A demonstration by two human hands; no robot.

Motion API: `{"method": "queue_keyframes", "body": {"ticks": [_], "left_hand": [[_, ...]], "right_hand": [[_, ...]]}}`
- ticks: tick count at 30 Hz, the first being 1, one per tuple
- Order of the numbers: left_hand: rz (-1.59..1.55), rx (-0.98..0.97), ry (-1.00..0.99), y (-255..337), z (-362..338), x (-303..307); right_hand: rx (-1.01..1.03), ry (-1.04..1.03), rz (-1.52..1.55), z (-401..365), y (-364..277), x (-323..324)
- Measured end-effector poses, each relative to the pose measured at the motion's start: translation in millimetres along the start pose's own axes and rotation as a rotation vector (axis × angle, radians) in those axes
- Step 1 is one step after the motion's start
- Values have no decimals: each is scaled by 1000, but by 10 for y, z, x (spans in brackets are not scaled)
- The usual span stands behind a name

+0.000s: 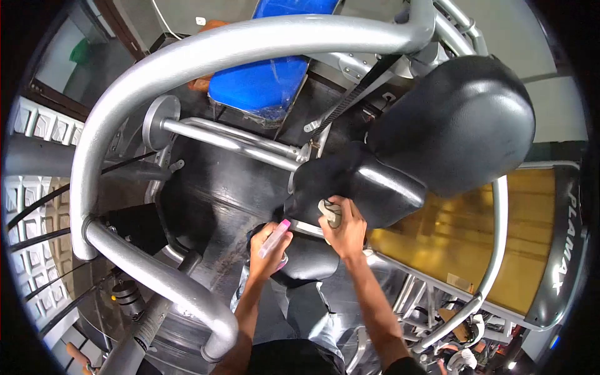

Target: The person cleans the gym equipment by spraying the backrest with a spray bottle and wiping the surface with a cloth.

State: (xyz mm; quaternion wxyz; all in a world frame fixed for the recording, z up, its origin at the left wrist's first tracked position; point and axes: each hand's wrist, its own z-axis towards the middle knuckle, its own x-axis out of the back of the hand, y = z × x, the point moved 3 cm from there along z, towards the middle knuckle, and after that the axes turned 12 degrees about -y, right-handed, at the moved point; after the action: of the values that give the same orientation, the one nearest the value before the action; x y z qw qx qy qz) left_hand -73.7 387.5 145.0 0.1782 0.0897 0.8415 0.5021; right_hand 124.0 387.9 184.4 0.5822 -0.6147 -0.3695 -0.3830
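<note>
My left hand (265,253) is wrapped round a small translucent bottle (272,241) with pink parts, held in front of the black padded seat. Bunched in the fingers of my right hand (347,230) is a pale cloth (330,214), right at the surface of the black seat pad (350,181) of a gym machine. A taller black pad (459,125) rises behind it to the right. Below my hands, a smaller black pad (309,261) sits between my legs.
A thick silver tube frame (140,69) arches over the left side and top. Behind it stands a blue padded bench (259,87). To the right is a yellow panel (462,231) edged with PLAMAX lettering. Black mat flooring (215,212) lies at left.
</note>
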Motion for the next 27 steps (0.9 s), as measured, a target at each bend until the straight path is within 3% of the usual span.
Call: {"method": "queue_keyframes", "body": {"ticks": [2,6,8,18,27], "left_hand": [[-82,33,-67,28,-55,-36],[-27,108,-121,-74,-110,-54],[-31,73,-151,-162,-130,-76],[66,115,-67,-224,-209,-187],[131,78,-62,-286,-283,-326]], "right_hand": [[-164,190,171,-115,38,-136],[-123,462,249,-44,58,-369],[-237,453,326,-11,39,-447],[-252,305,226,-218,228,-619],[-145,446,230,-153,280,-253]]}}
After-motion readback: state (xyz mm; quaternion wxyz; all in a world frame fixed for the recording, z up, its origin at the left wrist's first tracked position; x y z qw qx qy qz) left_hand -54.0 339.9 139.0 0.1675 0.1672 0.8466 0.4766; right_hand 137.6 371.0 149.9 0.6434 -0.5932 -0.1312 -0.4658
